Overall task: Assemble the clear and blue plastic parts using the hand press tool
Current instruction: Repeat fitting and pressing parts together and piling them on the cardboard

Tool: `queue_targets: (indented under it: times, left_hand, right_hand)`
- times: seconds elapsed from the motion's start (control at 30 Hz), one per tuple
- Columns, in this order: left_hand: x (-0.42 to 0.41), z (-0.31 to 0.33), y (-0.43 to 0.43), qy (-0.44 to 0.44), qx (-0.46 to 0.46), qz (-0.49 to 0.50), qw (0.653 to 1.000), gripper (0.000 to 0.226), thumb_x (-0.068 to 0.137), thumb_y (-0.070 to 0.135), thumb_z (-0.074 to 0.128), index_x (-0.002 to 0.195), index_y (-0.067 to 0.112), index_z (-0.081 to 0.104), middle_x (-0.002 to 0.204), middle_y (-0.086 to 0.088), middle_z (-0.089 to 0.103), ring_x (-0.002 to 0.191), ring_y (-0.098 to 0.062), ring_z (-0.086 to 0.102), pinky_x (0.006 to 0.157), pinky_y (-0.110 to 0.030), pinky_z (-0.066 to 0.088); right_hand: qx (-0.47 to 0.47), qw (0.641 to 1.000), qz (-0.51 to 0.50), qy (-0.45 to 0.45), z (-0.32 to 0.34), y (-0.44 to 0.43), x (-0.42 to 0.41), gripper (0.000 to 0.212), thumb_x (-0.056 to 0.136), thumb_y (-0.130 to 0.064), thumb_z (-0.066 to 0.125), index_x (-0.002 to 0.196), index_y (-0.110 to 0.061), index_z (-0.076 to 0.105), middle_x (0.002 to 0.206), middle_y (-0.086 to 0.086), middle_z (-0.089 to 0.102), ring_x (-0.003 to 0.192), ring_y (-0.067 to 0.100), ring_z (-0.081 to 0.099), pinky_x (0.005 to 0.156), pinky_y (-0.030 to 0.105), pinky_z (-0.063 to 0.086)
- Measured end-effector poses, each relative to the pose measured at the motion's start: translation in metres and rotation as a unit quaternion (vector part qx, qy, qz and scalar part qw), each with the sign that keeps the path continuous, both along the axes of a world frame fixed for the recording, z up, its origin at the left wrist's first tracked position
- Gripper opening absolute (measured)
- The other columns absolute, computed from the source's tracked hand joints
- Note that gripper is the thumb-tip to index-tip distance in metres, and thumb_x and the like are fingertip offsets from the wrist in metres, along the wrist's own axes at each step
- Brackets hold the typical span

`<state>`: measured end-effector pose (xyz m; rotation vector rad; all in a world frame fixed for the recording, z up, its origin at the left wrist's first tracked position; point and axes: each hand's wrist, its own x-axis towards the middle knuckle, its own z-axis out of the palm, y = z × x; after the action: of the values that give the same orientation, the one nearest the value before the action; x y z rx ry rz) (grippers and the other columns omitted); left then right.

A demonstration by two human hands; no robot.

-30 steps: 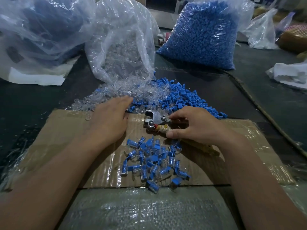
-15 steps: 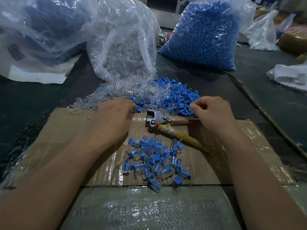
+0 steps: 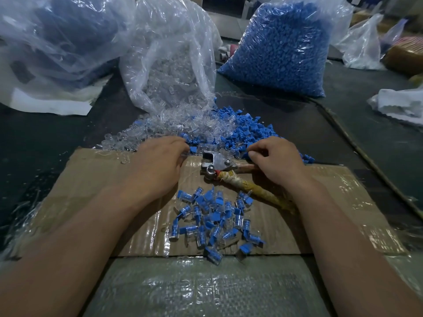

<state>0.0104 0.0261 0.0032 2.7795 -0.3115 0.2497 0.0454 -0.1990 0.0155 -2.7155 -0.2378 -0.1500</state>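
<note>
The metal hand press tool point(image 3: 216, 164) lies on the cardboard sheet point(image 3: 91, 186), and its tape-wrapped handles point(image 3: 254, 192) point right and toward me. My left hand point(image 3: 158, 168) lies palm down to the left of the tool head. Its fingertips reach into the loose clear parts point(image 3: 174, 130), and what they hold is hidden. My right hand point(image 3: 277, 161) is over the upper handle with curled fingers, thumb and forefinger pinched together at the edge of the loose blue parts point(image 3: 242, 126). A heap of joined clear-and-blue pieces point(image 3: 215, 220) lies near me.
An open clear bag of clear parts point(image 3: 169, 65) stands behind the piles. A full bag of blue parts point(image 3: 281, 46) is at the back right and another large bag point(image 3: 57, 37) at the back left. Plastic-wrapped matting point(image 3: 206, 287) lies nearest me.
My right hand let go of the tool handles and moved up to the blue parts, then drew its fingers together there. My left hand stayed at the clear parts.
</note>
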Motion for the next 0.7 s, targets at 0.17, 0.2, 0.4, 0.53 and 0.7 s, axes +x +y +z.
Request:
queue_targets:
  times: [0.17, 0.2, 0.4, 0.53, 0.7]
  left_hand:
    - [-0.0016, 0.0016, -0.0010, -0.014, -0.020, 0.005, 1.000, 0.022, 0.093, 0.016, 0.047, 0.113, 0.015, 0.056, 0.118, 0.000, 0.049, 0.109, -0.017, 0.045, 0.097, -0.030, 0.031]
    - [-0.0018, 0.0017, -0.0014, -0.016, -0.019, 0.006, 1.000, 0.023, 0.093, 0.017, 0.048, 0.114, 0.015, 0.056, 0.118, 0.000, 0.048, 0.109, -0.017, 0.045, 0.096, -0.030, 0.031]
    - [-0.0017, -0.0008, 0.0022, -0.018, -0.037, 0.039, 0.998, 0.024, 0.093, 0.017, 0.050, 0.113, 0.015, 0.062, 0.106, -0.001, 0.050, 0.102, -0.018, 0.046, 0.090, -0.028, 0.034]
    - [-0.0008, -0.0022, 0.0015, -0.019, -0.033, 0.046, 0.998, 0.023, 0.094, 0.022, 0.048, 0.110, 0.015, 0.064, 0.103, -0.002, 0.054, 0.099, -0.017, 0.048, 0.092, -0.031, 0.036]
    - [-0.0050, 0.0035, -0.0008, -0.095, -0.111, 0.072, 0.987, 0.018, 0.090, 0.024, 0.055, 0.092, 0.011, 0.068, 0.084, 0.005, 0.049, 0.079, -0.010, 0.044, 0.078, -0.027, 0.033]
  right_hand:
    - [0.024, 0.999, -0.017, 0.042, -0.0003, 0.0010, 0.0050, 0.002, 0.086, -0.025, 0.062, 0.085, -0.025, 0.064, 0.077, -0.017, 0.052, 0.075, 0.003, 0.047, 0.072, 0.025, 0.037]
    - [0.025, 0.999, -0.018, 0.042, -0.0008, 0.0002, 0.0057, 0.009, 0.085, -0.025, 0.063, 0.077, -0.028, 0.059, 0.075, -0.019, 0.050, 0.072, 0.002, 0.047, 0.071, 0.024, 0.037]
    - [0.032, 0.999, -0.009, 0.040, -0.0016, 0.0013, 0.0048, 0.022, 0.086, -0.028, 0.062, 0.068, -0.034, 0.050, 0.072, -0.019, 0.049, 0.069, -0.001, 0.045, 0.070, 0.025, 0.037]
    - [0.054, 0.996, -0.008, 0.064, 0.0022, 0.0005, 0.0038, 0.020, 0.083, -0.035, 0.065, 0.064, -0.035, 0.056, 0.070, -0.019, 0.053, 0.069, 0.000, 0.048, 0.063, 0.024, 0.036]
    - [0.048, 0.993, -0.023, 0.106, 0.0064, 0.0009, 0.0058, 0.020, 0.078, -0.035, 0.070, 0.061, -0.034, 0.060, 0.069, -0.019, 0.056, 0.074, 0.004, 0.051, 0.069, 0.030, 0.043]
